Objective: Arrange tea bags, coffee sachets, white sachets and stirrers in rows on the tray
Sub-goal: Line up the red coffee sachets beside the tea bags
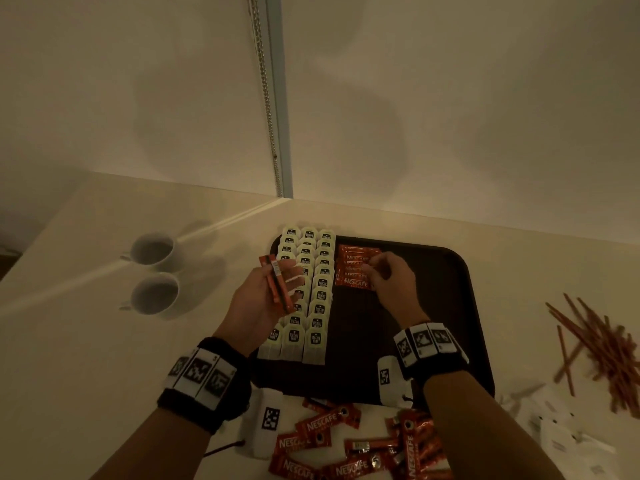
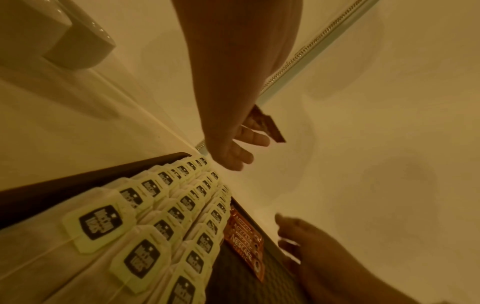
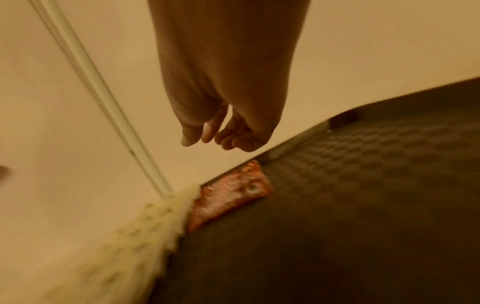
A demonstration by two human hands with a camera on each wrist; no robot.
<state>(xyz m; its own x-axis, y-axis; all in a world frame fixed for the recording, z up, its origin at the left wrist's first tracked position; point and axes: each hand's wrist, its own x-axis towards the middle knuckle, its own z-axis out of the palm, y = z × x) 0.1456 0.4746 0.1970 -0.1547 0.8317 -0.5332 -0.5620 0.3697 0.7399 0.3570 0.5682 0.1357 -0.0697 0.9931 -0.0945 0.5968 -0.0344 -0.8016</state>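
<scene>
Head view: a dark tray [image 1: 433, 306] sits at centre frame on a pale worktop [image 1: 86, 341]. Three rows of tea bags [image 1: 313, 289] fill its left side, running from the far edge to the near one. Just right of them, at the tray's upper part, lies a short overlapping row of coffee sachets [image 1: 353, 270]. The left hand [image 1: 266, 296], palm up over the tea bags, holds a few held sachets [image 1: 277, 284] across its fingers, thumb against them. The right hand [image 1: 389, 282] hangs over the sachet row with fingers curled at its right end; whether it pinches one I cannot tell. Loose sachets [image 1: 363, 445] are heaped on the worktop at the bottom of the frame, below the tray. Stirrers [image 1: 595, 344] lie scattered at right, white sachets [image 1: 554, 427] at lower right. Two cups [image 1: 154, 271] stand at left.

Left wrist view: the left hand [image 2: 233, 144] reaches up the middle of the frame, fingers curled round the held sachets [image 2: 270, 127]. Tea bags [image 2: 155, 216] fill the lower left; the coffee sachets [image 2: 246, 244] lie just right of them on the tray [image 2: 246, 288]. The right hand [image 2: 311, 246] is at lower right.

Right wrist view, blurred: the right hand [image 3: 228, 127] hangs with fingers loosely curled and nothing seen between them, above the coffee sachets [image 3: 228, 195], which lie beside the tea bags [image 3: 142, 236] on the tray [image 3: 363, 205].
</scene>
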